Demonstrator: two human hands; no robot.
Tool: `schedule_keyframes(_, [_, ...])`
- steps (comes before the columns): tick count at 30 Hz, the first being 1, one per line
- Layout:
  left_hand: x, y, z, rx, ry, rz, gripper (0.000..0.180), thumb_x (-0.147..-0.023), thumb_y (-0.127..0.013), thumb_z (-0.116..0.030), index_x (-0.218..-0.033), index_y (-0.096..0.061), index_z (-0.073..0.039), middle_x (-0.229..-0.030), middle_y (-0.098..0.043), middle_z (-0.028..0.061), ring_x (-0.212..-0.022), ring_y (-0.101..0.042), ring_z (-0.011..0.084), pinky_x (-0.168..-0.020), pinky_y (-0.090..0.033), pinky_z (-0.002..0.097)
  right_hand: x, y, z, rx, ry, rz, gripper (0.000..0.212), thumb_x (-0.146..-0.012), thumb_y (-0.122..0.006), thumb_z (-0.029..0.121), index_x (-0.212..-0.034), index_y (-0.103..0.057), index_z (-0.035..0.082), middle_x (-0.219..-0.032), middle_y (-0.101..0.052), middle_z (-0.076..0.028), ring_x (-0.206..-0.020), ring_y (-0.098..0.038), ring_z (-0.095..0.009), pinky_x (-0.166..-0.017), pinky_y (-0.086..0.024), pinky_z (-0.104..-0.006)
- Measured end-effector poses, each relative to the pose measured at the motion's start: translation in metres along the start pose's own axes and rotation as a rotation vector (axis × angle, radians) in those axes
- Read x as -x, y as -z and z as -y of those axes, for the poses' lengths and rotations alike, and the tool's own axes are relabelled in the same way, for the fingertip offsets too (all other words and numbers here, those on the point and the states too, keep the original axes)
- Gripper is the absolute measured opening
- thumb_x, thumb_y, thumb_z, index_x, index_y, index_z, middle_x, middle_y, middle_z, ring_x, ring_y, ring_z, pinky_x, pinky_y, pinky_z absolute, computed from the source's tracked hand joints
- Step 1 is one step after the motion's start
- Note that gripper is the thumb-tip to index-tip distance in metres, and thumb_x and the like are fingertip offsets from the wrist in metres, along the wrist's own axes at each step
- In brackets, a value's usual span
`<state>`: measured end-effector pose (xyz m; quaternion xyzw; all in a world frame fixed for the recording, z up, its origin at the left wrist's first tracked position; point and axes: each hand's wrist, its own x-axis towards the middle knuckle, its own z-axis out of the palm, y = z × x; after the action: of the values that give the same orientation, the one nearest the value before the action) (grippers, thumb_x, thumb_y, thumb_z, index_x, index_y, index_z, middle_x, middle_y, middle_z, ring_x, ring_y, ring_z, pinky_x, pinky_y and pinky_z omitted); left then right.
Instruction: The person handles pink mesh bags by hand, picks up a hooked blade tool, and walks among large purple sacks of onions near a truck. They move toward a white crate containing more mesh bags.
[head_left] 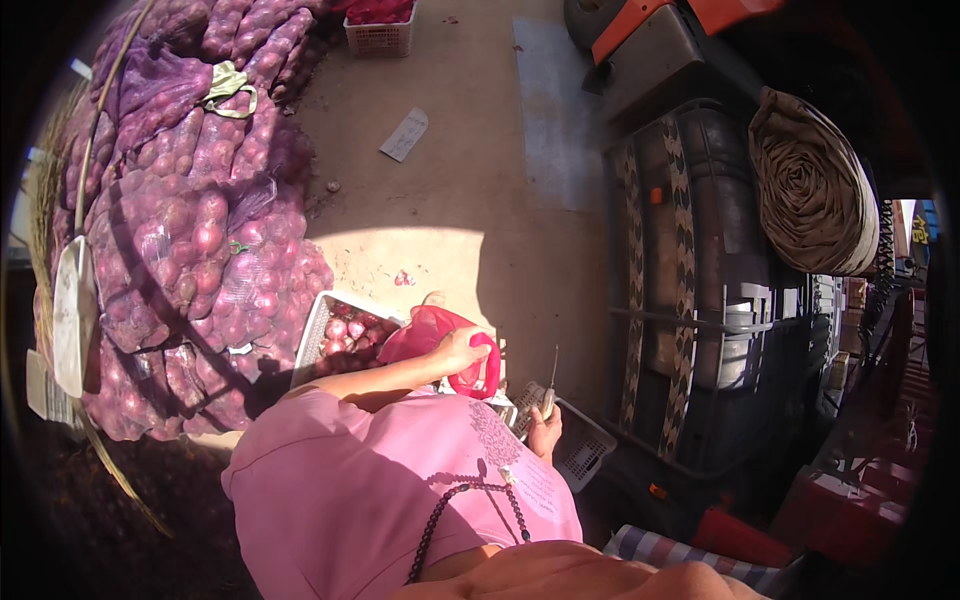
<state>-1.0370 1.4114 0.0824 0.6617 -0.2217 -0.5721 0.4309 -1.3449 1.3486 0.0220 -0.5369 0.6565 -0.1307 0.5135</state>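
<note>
My left hand is closed on the gathered top of a red mesh bag. The bag lies partly over a white plastic crate holding red onions. Lower down and to the right, my right hand grips a thin pointed tool by its pale handle, the slim tip upward. Whether it is a knife or an awl is too small to tell. Beside that hand sits a second light plastic crate, mostly hidden by my body and arm.
Purple mesh sacks of onions are piled high on the left. A red-filled crate stands at the far end. Along the right is a dark vehicle with a rolled brown cloth on it. A paper slip lies on the floor.
</note>
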Motion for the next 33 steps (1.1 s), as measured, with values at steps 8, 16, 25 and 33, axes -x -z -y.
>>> schedule_keyframes(8, [-0.116, 0.142, -0.099, 0.130, -0.093, -0.275, 0.033, -0.082, -0.061, -0.019, -0.112, -0.058, -0.006, -0.103, -0.064, 0.0137, -0.097, -0.060, 0.0221, -0.085, -0.047, 0.0328, -0.157, -0.059, 0.197, 0.376, 0.266, -0.070, 0.035, -0.074, -0.068, 0.015, -0.105, -0.056, 0.002, -0.085, -0.061, -0.011, -0.079, -0.058, -0.022, -0.076, -0.046, -0.0339])
schedule_keyframes(16, [-0.215, 0.263, -0.120, 0.250, -0.034, -0.488, 0.032, -0.084, -0.060, -0.014, -0.115, -0.057, -0.007, -0.084, -0.065, 0.0077, -0.076, -0.061, 0.0128, -0.069, -0.049, 0.0292, -0.394, -0.125, 0.156, 0.716, -0.214, 0.049, 0.033, -0.069, -0.068, 0.021, -0.096, -0.059, 0.003, -0.085, -0.063, -0.015, -0.078, -0.062, -0.028, -0.070, -0.048, -0.0384])
schedule_keyframes(25, [-0.422, 0.446, -0.269, -0.025, -0.146, -0.817, 0.042, -0.079, -0.061, -0.026, -0.114, -0.057, -0.004, -0.102, -0.062, 0.0208, -0.098, -0.060, 0.0306, -0.086, -0.044, 0.0351, -0.686, -0.354, 0.477, 0.889, 0.196, 0.295, 0.026, -0.071, -0.067, 0.018, -0.088, -0.055, 0.002, -0.070, -0.059, -0.010, -0.059, -0.058, -0.021, -0.054, -0.046, -0.0335])
schedule_keyframes(33, [-0.570, 0.631, -0.372, 0.147, -0.116, -1.023, 0.037, -0.080, -0.059, -0.019, -0.112, -0.057, -0.002, -0.098, -0.064, 0.0169, -0.092, -0.062, 0.0245, -0.082, -0.046, 0.0318, -0.810, -0.640, 0.888, 0.545, 0.790, 0.509, 0.020, -0.074, -0.064, 0.015, -0.085, -0.052, 0.003, -0.062, -0.056, -0.006, -0.049, -0.054, -0.015, -0.045, -0.044, -0.0298])
